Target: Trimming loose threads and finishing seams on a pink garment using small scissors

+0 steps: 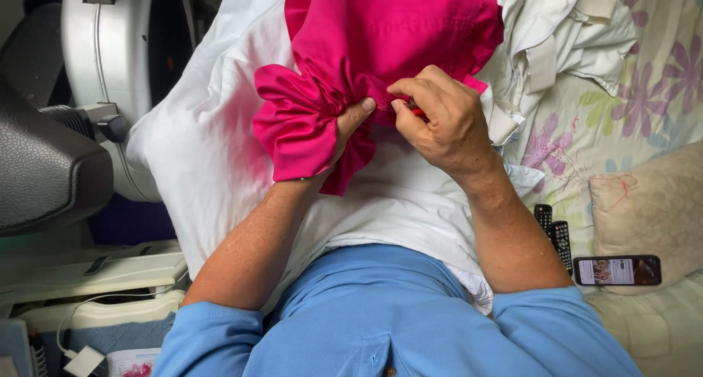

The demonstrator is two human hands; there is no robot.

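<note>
Your left hand – under the ruffle, thumb pinching pink garment | your right hand – fingers closed on small red tool, mostly hidden, axis can't tell | garment lies on white cloth over your lap, long axis running away from you, ruffled edge toward you | remotes, phone on bed to your right.

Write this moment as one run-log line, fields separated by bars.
left hand: gripping ruffled pink fabric | right hand: pinching small red tool at seam | beneath: white cloth
</note>
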